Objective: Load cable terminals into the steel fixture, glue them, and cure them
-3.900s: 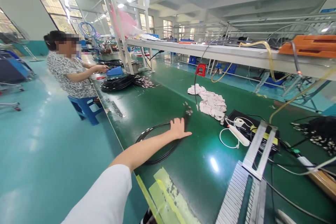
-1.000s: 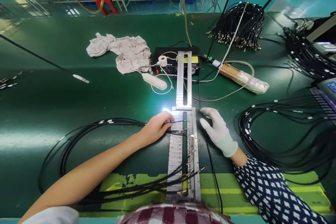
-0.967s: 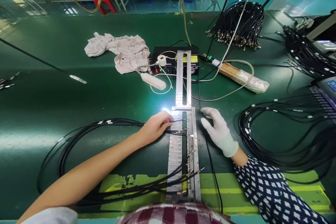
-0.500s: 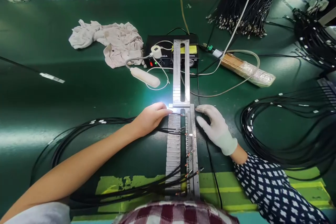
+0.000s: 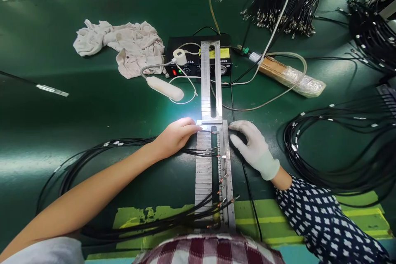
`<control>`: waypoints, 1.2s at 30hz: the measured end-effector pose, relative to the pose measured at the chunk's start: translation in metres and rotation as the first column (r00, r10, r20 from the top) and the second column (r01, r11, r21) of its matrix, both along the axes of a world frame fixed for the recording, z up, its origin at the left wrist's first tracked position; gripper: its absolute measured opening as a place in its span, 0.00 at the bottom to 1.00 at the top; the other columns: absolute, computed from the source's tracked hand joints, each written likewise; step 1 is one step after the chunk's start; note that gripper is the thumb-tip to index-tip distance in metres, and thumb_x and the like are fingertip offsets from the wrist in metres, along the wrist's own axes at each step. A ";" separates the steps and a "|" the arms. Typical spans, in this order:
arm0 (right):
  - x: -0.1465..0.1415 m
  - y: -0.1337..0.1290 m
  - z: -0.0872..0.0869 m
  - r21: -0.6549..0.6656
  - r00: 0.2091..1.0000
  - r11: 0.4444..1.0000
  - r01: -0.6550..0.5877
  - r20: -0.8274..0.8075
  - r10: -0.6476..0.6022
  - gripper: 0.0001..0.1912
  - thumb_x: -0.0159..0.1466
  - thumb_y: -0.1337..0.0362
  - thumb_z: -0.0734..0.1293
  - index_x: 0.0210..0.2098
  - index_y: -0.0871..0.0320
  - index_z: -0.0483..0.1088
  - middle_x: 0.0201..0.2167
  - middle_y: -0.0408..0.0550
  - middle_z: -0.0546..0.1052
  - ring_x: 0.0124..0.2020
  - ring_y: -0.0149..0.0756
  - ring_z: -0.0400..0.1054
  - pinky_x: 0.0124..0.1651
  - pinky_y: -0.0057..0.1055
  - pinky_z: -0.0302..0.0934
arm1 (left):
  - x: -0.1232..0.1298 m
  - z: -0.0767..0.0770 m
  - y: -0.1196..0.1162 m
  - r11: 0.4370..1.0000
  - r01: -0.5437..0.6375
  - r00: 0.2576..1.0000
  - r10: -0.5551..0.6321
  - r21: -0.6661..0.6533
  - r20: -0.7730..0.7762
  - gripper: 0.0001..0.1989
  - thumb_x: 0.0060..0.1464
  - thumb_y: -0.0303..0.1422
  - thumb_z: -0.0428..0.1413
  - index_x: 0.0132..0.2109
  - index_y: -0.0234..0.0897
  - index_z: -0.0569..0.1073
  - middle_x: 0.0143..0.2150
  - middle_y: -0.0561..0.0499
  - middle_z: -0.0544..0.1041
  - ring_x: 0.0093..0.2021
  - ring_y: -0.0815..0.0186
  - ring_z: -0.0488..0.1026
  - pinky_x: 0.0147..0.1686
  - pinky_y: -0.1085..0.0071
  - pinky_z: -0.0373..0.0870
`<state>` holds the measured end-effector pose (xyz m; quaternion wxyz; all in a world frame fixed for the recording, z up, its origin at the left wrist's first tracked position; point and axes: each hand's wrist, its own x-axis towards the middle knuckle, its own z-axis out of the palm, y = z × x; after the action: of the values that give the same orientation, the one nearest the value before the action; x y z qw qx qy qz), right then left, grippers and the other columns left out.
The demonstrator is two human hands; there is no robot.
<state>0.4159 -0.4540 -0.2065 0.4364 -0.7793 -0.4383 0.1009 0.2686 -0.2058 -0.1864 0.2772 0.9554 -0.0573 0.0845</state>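
My bare left hand point(image 5: 178, 138) pinches a thin black cable at the left edge of a slotted metal fixture point(image 5: 204, 173). The cable's small metal end point(image 5: 214, 132) lies across the fixture's slot. Below that hand, several more black cables point(image 5: 199, 151) rest over the fixture with their tips near its right rail. My right hand point(image 5: 255, 146), in a white glove, lies just right of this rail with thumb and forefinger apart and nothing between them. A white lamp point(image 5: 165, 88) on a bent neck shines brightly beside my left fingertips.
Behind the fixture stands a black control box point(image 5: 185, 64) with lit switches. Crumpled pale cloth point(image 5: 133, 47) lies to its left, a wrapped bundle point(image 5: 287, 76) to its right. Coiled black cables point(image 5: 289, 144) are at the right; a black cable bundle point(image 5: 284, 4) hangs behind.
The camera view has shifted slightly. Both hands stay in nearly the same places at the fixture, the left still pinching the cable.
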 end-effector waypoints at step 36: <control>-0.014 0.005 0.005 -0.035 0.983 0.994 -0.105 0.150 0.109 0.09 0.67 0.61 0.68 0.47 0.51 0.75 0.54 0.51 0.75 0.57 0.51 0.67 0.59 0.53 0.61 | -0.033 0.009 -0.028 0.985 -0.071 0.974 0.035 -0.155 -0.222 0.11 0.70 0.32 0.45 0.39 0.36 0.68 0.36 0.50 0.72 0.39 0.63 0.65 0.40 0.67 0.62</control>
<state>0.4020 -0.4490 -0.2015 0.3852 -0.7657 -0.5102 0.0704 0.2359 -0.2339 -0.1770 0.3561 0.9344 0.0062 -0.0093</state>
